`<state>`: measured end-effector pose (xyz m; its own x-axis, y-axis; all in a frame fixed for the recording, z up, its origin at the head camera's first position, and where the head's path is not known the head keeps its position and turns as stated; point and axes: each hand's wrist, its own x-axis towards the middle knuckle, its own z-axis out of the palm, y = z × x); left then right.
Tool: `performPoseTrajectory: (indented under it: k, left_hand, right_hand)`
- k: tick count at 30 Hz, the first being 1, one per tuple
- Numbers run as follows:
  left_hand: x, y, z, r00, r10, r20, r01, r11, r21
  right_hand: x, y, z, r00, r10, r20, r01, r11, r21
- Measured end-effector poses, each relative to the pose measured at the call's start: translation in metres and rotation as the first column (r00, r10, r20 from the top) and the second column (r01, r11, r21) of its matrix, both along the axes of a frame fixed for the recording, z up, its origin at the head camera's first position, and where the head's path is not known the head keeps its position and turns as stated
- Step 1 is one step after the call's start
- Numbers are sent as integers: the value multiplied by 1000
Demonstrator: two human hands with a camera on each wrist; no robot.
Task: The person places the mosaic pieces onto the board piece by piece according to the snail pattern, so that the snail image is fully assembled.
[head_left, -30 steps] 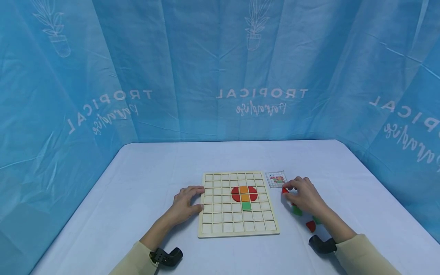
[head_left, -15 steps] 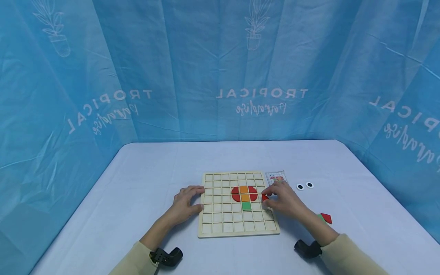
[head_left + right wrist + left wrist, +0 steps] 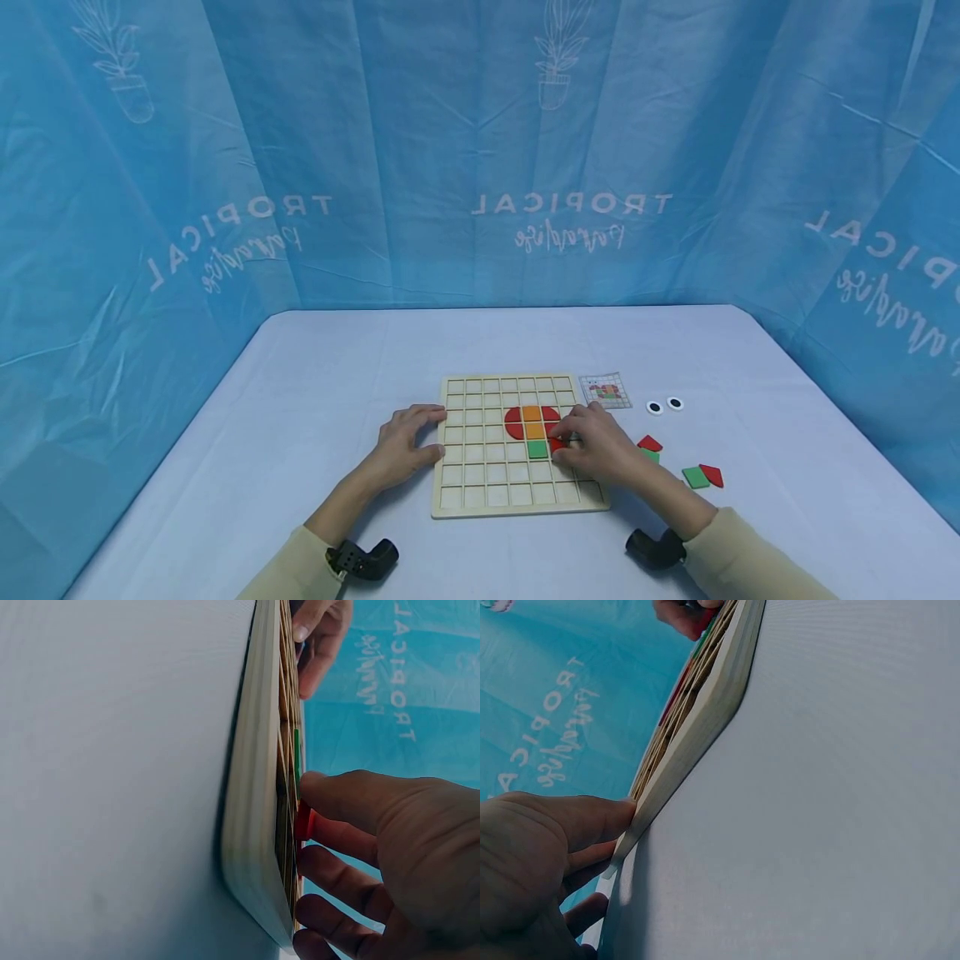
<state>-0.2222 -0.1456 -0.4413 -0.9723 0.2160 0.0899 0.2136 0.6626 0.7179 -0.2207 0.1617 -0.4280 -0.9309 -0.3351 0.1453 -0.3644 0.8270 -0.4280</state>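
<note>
A square wooden grid board (image 3: 474, 475) lies on the white table. In it sit red curved tiles (image 3: 513, 423), orange square tiles (image 3: 533, 423) and one green square tile (image 3: 537, 449). My left hand (image 3: 408, 446) rests against the board's left edge, thumb and fingertips spread along it; in the left wrist view the thumb lies straight on the rim. With thumb and fingers my right hand (image 3: 600, 442) pinches a red tile (image 3: 304, 823) at the grid, just right of the green square. The fingers hide most of that tile, so its exact shape cannot be told.
A small pattern card (image 3: 605, 391) lies by the board's upper right corner. Two white discs with black centres (image 3: 665, 405) are right of it. Loose green tiles (image 3: 696, 477) and red tiles (image 3: 712, 475) lie near the right forearm.
My right hand has carried the red tile left from beside the card onto the board, next to the green square. The discs and loose tiles are uncovered. My left hand has stayed still.
</note>
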Motion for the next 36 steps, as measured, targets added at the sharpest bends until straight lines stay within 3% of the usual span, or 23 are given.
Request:
performPoseTrajectory:
  k: [8, 17, 29, 36]
  left_hand:
    - [3, -1, 2, 997, -23, -69, 23, 1000, 3]
    - [1, -1, 1, 1000, -6, 2, 6, 1000, -11]
    - [0, -1, 0, 1000, -8, -4, 8, 1000, -2]
    - [0, 0, -1, 1000, -11, -15, 11, 1000, 4]
  right_hand:
    - [1, -2, -1, 1000, -3, -17, 3, 1000, 25]
    - [1, -2, -1, 1000, -10, -17, 10, 999, 42]
    - [2, -3, 0, 1000, -15, -22, 15, 999, 33]
    - [5, 7, 12, 999, -32, -32, 32, 999, 0]
